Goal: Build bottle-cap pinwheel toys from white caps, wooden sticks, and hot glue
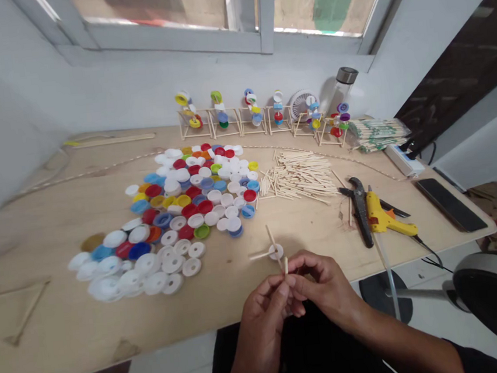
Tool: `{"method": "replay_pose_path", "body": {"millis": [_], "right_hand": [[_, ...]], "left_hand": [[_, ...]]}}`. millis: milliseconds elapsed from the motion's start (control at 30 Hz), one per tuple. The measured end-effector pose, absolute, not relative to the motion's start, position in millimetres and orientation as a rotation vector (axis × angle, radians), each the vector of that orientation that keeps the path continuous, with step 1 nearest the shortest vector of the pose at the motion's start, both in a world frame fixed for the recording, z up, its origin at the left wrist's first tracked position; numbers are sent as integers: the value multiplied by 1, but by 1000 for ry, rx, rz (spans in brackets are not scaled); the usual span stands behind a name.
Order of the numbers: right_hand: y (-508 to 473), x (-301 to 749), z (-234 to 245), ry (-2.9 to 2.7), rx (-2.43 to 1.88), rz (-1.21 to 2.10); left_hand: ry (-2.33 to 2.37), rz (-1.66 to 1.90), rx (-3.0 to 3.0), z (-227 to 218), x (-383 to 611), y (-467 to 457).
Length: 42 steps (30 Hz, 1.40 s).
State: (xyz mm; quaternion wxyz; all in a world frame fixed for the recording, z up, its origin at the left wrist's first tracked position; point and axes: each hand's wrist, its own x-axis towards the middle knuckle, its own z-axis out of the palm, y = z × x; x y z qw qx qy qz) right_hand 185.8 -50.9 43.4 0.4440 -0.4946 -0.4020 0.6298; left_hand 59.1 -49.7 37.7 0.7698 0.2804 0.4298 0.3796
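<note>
Close to the table's front edge, a small white bottle cap has thin wooden sticks radiating from it, one to the left and one away from me. My left hand is closed, thumb and fingers pinched on a wooden stick standing near the cap. Against it, my right hand is also closed, its fingertips meeting the left ones at the same stick. Fingers hide the lower end of the stick, and whether it joins the cap I cannot tell.
Many coloured bottle caps spread to the left, beside a pile of wooden sticks. Cutters, a yellow glue gun and a phone lie right. Several stick frames with cap wheels line the wall.
</note>
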Motion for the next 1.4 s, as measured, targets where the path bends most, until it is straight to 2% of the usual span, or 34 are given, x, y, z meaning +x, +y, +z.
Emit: {"method": "replay_pose_path", "body": {"millis": [133,267,333,467,667,1400], "right_hand": [[-39,201,46,-1128,-1366,1376],[-24,223,40,-1340,-1499,1223],[-20,228,34,-1458,-1556,1161],[-15,228,28,-1725,-1646,965],[-6,227,31,-1910,-1681,813],[1,228,28,-1974,-1681,802]], "left_hand": [[1129,846,915,35,50,-51],[1455,1140,1436,25,33,-41],[1414,1212,1711,18,26,-30],[1339,1133,2025,8,21,-11],[1329,1067,2188,1,25,-3],[1314,1039,2330,1,25,-2]]}}
